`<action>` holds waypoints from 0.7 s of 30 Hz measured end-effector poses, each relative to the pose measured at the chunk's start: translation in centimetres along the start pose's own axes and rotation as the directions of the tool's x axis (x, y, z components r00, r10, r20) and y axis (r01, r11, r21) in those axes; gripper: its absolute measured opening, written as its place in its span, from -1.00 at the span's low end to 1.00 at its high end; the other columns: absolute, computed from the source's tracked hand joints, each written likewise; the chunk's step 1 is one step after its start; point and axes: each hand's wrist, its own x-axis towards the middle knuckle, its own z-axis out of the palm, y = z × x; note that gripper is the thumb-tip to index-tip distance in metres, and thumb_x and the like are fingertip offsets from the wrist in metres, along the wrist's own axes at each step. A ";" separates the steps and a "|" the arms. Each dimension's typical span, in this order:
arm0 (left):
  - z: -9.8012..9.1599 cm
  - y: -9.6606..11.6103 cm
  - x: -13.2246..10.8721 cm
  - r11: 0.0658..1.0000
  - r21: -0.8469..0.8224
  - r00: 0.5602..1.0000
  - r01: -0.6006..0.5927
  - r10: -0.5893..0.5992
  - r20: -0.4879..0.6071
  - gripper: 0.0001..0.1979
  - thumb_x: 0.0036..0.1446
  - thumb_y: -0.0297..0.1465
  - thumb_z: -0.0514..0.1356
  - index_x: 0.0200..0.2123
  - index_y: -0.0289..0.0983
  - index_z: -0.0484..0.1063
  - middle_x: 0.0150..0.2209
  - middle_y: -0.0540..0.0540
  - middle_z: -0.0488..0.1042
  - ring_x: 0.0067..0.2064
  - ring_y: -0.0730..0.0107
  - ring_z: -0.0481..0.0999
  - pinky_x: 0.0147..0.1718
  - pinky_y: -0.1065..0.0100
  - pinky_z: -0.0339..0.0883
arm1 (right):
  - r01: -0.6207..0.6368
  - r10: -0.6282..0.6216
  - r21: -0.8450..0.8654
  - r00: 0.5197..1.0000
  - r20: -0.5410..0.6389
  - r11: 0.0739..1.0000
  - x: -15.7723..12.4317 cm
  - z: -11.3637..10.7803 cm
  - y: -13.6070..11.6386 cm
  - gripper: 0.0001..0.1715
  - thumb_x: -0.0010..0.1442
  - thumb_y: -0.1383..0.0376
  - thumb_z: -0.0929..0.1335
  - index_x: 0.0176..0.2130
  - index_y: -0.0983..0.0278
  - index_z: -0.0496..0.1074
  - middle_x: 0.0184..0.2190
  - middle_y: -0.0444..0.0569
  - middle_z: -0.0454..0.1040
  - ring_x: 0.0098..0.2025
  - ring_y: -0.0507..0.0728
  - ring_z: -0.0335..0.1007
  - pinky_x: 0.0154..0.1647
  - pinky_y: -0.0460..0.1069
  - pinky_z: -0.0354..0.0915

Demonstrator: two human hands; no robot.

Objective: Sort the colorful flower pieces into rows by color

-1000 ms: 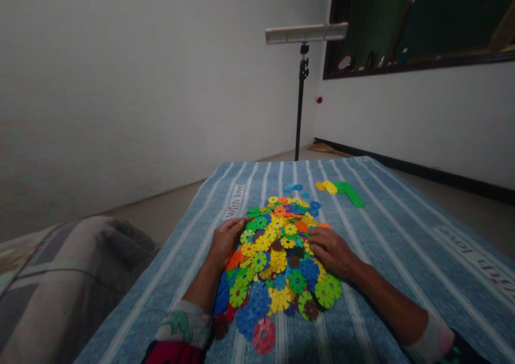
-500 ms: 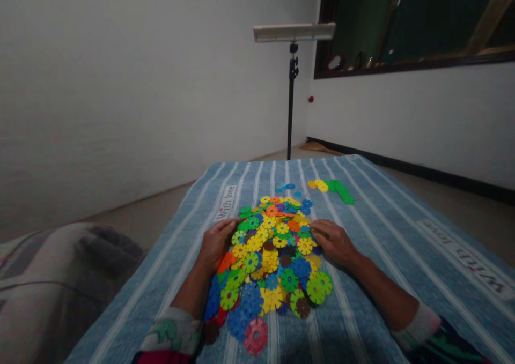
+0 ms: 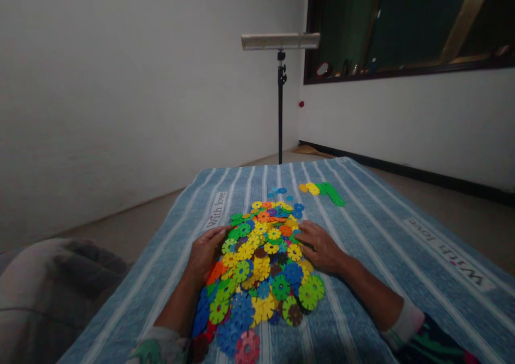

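Observation:
A heap of plastic snowflake discs (image 3: 261, 267) in yellow, green, blue, orange, red and brown spreads over the striped cloth. Along its left edge rests my left hand (image 3: 204, 252), fingers stretched out and fingertips touching the green discs (image 3: 241, 230). My right hand (image 3: 321, 247) lies against the right edge, its fingers loosely bent and apart beside a yellow disc (image 3: 294, 253). Neither hand visibly grips a disc, though the undersides of the fingers are hidden. Nearest me at the front of the heap is a pinkish-red disc (image 3: 247, 346).
Beyond the heap lie several small blue discs (image 3: 282, 191). Right of them is a bent row of yellow and green discs (image 3: 330, 193). A blue striped cloth (image 3: 374, 267) covers the table. Behind it stands a lamp on a black pole (image 3: 280, 117); grey fabric (image 3: 56, 294) sits at left.
The camera view has turned slightly, so everything sits a little further left and mostly lower. Both hands stay at the sides of the heap, which looks the same.

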 end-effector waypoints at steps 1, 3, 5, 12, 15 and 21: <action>0.0 0.1 0.0 1.000 0.001 1.000 0.006 -0.006 -0.002 -0.67 -0.29 -0.41 0.44 -0.33 -0.35 0.60 -0.43 -0.09 0.61 -0.50 0.41 0.50 -0.53 0.44 0.34 | -0.002 0.002 -0.019 1.000 0.024 1.000 0.1 0.0 -0.1 -0.73 0.18 0.42 0.30 -0.14 0.23 0.50 0.04 0.12 0.40 0.16 0.27 0.23 0.21 0.26 0.15; -0.2 0.1 0.1 1.000 0.008 1.000 0.009 -0.009 0.002 -0.66 -0.29 -0.41 0.44 -0.32 -0.34 0.60 -0.40 -0.10 0.62 -0.49 0.41 0.51 -0.52 0.43 0.36 | -0.017 0.019 -0.044 0.999 0.048 0.999 0.3 0.1 -0.4 -0.76 0.19 0.40 0.32 -0.13 0.24 0.49 0.07 0.13 0.37 0.17 0.28 0.21 0.21 0.25 0.15; -0.3 0.1 0.3 1.000 0.013 1.000 0.010 -0.010 0.003 -0.65 -0.28 -0.42 0.43 -0.30 -0.34 0.60 -0.38 -0.11 0.63 -0.48 0.39 0.52 -0.52 0.42 0.38 | -0.039 0.041 -0.066 0.998 0.036 0.997 0.5 0.2 -0.8 -0.79 0.19 0.39 0.33 -0.15 0.26 0.48 0.06 0.14 0.37 0.17 0.29 0.21 0.20 0.24 0.16; 0.1 0.8 -0.1 1.000 0.008 0.999 0.030 -0.030 -0.013 -0.72 -0.22 -0.48 0.40 -0.32 -0.33 0.60 -0.38 -0.10 0.63 -0.43 0.38 0.55 -0.48 0.45 0.43 | -0.034 0.031 -0.093 0.999 -0.031 0.995 0.9 0.6 -1.6 -0.90 0.22 0.44 0.33 -0.28 0.27 0.43 -0.10 0.08 0.45 0.09 0.24 0.26 0.13 0.15 0.19; 0.2 0.8 -0.1 0.999 0.015 0.999 0.048 -0.048 -0.016 -0.72 -0.20 -0.48 0.40 -0.30 -0.32 0.60 -0.36 -0.09 0.63 -0.42 0.37 0.56 -0.45 0.44 0.47 | -0.010 0.006 -0.097 0.999 -0.047 0.995 1.0 0.8 -1.9 -0.86 0.27 0.44 0.31 -0.33 0.26 0.41 -0.22 0.05 0.46 -0.03 0.21 0.31 0.06 0.13 0.21; -0.5 0.4 0.6 0.998 0.044 0.999 0.039 -0.039 -0.007 -0.69 -0.19 -0.45 0.42 -0.27 -0.30 0.61 -0.30 -0.10 0.64 -0.36 0.35 0.59 -0.42 0.44 0.49 | -0.005 -0.002 -0.046 0.990 -0.143 0.999 1.5 0.8 -1.8 -0.72 0.35 0.40 0.23 -0.36 0.25 0.43 -0.30 0.03 0.47 -0.15 0.17 0.34 -0.04 0.09 0.24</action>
